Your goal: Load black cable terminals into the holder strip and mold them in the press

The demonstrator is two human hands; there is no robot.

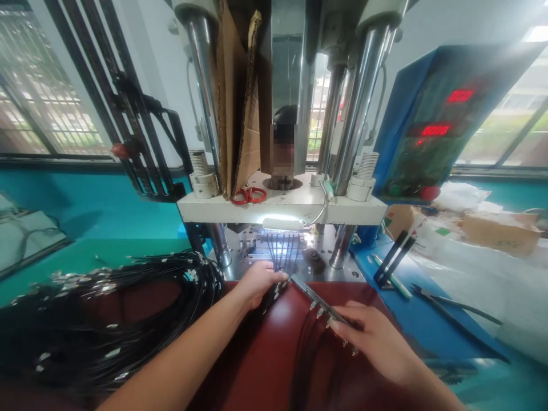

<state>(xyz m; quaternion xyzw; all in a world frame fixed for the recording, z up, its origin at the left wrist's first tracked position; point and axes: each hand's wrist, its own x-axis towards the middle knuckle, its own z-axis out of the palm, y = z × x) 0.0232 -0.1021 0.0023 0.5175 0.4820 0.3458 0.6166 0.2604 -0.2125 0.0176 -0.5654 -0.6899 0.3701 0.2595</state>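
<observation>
Fingers (pixel 278 277) of the left hand (pixel 256 283) pinch thin black cables (pixel 279 261), while the right hand (pixel 370 331) grips a narrow metal strip (pixel 317 301).

From the left hand the cables fan out toward the lit space beneath the press's white plate (pixel 278 212); the strip slants above the dark red tabletop (pixel 274 357), its far end just beside the left fingertips, small metal connectors (pixel 320 312) lined along its lower edge. Coiled black cables (pixel 171 279) lie heaped on the left, red-handled scissors (pixel 248 196) rest on the plate, and pliers (pixel 432 297) lie on the right.
</observation>
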